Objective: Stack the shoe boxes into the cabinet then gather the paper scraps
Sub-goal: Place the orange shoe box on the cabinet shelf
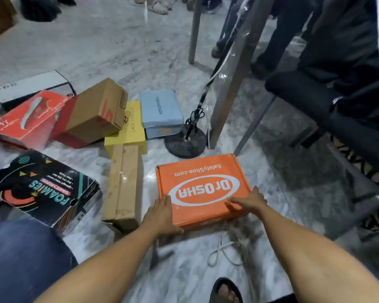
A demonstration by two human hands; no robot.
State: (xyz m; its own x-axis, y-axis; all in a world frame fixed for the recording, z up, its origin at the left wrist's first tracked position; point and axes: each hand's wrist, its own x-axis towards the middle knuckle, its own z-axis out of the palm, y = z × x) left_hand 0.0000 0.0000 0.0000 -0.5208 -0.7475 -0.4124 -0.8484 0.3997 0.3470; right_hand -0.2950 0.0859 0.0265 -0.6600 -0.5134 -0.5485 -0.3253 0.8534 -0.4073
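Note:
An orange shoe box (202, 184) marked "Dr.OSHA" lies flat on the marble floor just in front of me. My left hand (161, 215) grips its near left corner, thumb on the lid and fingers down the front side. At the near right corner my right hand (248, 200) holds the box, thumb lying across the lid and fingers over the right edge. Other boxes lie to the left: a black "Foamies" box (42, 189), a long brown carton (123, 184), a yellow box (129, 130), a light blue box (161, 112), a brown carton (96, 112), a red box (26, 119) and a white box (31, 86).
A round black stand base (185, 142) with a wrapped pole sits just beyond the orange box. Metal table legs (234, 84) and a black chair (328, 101) crowd the right, with a person's legs behind. A white cord (221, 252) lies near my sandalled foot (225, 291).

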